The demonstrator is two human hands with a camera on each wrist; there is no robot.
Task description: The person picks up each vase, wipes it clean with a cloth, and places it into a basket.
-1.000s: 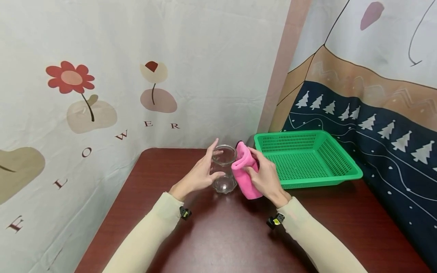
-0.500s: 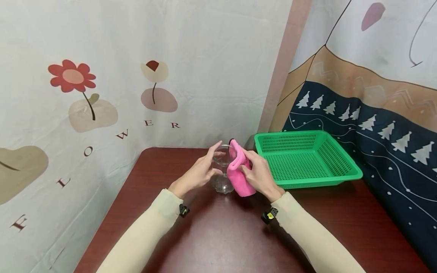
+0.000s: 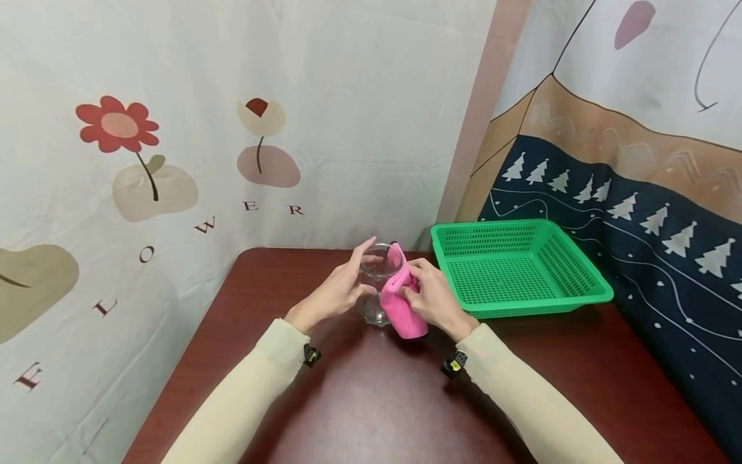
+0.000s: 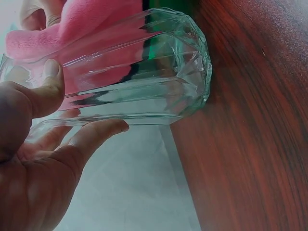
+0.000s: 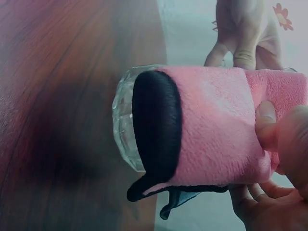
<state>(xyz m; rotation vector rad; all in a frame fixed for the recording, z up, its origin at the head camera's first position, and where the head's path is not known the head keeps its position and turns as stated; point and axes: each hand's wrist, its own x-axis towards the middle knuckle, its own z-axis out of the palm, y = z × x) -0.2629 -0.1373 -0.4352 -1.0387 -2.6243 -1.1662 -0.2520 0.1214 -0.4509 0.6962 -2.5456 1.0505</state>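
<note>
A clear glass jar point(image 3: 373, 309) with a round rim and a faceted base stands upright on the table. My left hand point(image 3: 333, 293) grips its left side, the thumb in front and the fingers behind, as the left wrist view shows at the jar point(image 4: 187, 72). My right hand point(image 3: 433, 296) pinches a folded pink cloth point(image 3: 404, 316) between thumb and fingers. The fuzzy cloth point(image 5: 211, 125) has dark edging and lies along the jar's right side, covering much of the glass in the right wrist view.
A green slotted plastic basket point(image 3: 522, 309) sits just right of the right hand, toward the back of the dark red-brown wooden table point(image 3: 371, 399). Printed curtains point(image 3: 371, 129) hang behind the table and along its right side.
My right hand has brought the pink cloth leftward, from beside the jar up against its right side. My left hand has shifted only slightly at the jar.
</note>
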